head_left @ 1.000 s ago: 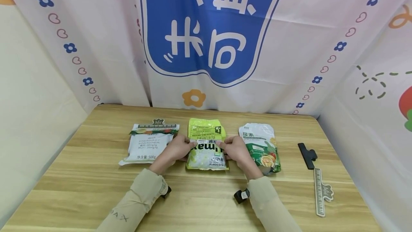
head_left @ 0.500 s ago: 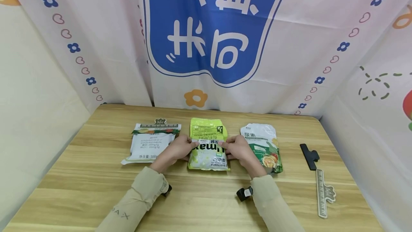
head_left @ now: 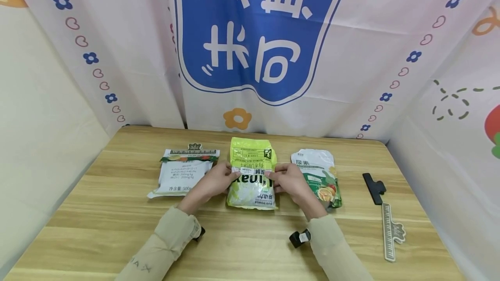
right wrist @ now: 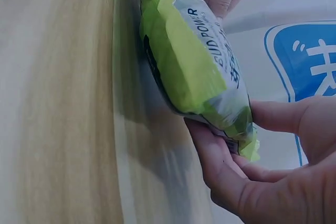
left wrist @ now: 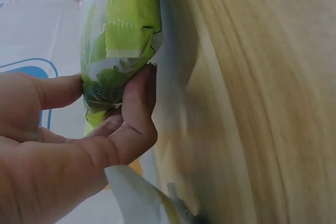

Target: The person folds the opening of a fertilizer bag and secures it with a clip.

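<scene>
A yellow-green and white fertilizer bag (head_left: 251, 155) with upside-down print is held between both hands at the middle of the wooden table. My left hand (head_left: 215, 180) grips its left side, thumb on top and fingers curled underneath. On the opposite side, my right hand (head_left: 290, 180) pinches the edge in the same way. Both wrist views show the bag (right wrist: 184, 61) plump, with its yellow-green end seam facing the body and fingertips tucked under it. A white bag (head_left: 183, 177) lies left of my left hand, its top edge closed by a grey sealing clip (head_left: 193, 151).
A green and white pouch (head_left: 318, 177) lies just right of my right hand, partly behind the wrist. Toward the table's right edge are a black clip (head_left: 375, 189) and a grey ridged clip (head_left: 389, 232). A printed curtain (head_left: 343, 77) hangs behind the table (head_left: 250, 246).
The fertilizer bag's far edge has shifted slightly away from the body, and its near edge sits a little closer to it. Both hands keep their hold; the other things have stayed put.
</scene>
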Available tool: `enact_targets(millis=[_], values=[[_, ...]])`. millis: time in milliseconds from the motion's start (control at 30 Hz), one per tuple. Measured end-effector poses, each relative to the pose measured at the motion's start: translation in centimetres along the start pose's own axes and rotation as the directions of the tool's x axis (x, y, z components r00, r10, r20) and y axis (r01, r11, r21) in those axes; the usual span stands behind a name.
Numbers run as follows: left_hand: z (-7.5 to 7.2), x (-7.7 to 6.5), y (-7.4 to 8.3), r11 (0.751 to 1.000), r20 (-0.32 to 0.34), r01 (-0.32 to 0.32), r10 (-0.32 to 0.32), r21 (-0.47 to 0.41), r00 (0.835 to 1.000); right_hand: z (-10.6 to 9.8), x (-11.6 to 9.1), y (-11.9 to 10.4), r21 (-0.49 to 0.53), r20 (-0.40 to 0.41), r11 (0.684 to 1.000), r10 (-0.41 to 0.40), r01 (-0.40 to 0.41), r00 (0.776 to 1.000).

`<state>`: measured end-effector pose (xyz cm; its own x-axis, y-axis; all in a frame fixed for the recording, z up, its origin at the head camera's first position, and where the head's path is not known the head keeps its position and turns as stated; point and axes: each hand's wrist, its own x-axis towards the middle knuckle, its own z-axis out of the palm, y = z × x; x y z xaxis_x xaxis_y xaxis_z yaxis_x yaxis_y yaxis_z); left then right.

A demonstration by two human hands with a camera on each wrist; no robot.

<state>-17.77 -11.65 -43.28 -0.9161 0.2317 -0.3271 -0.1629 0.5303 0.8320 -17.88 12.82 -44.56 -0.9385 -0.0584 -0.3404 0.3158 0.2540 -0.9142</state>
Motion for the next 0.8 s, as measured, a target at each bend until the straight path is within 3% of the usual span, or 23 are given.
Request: enact_targets(millis=[333, 633, 800], values=[[-0.7, -1.4, -0.5, 0.997, -0.069, -0.068, 0.069, 0.022, 0.995, 0.0, -1.1, -0.6, 0.021, 0.062, 0.997, -0.07, 0.069, 0.996], [-0.9, -2.4, -0.4, 0.991, -0.062, -0.102, 0.096, -0.089, 0.993, -0.6, -2.6, -1.0, 0.023, 0.105, 0.996, -0.093, 0.091, 0.99], [-1.0, -2.7, -0.3, 0.989, -0.062, -0.128, 0.123, -0.073, 0.99, -1.3, -3.6, -1.2, 0.003, 0.133, 0.995, -0.103, 0.103, 0.986]])
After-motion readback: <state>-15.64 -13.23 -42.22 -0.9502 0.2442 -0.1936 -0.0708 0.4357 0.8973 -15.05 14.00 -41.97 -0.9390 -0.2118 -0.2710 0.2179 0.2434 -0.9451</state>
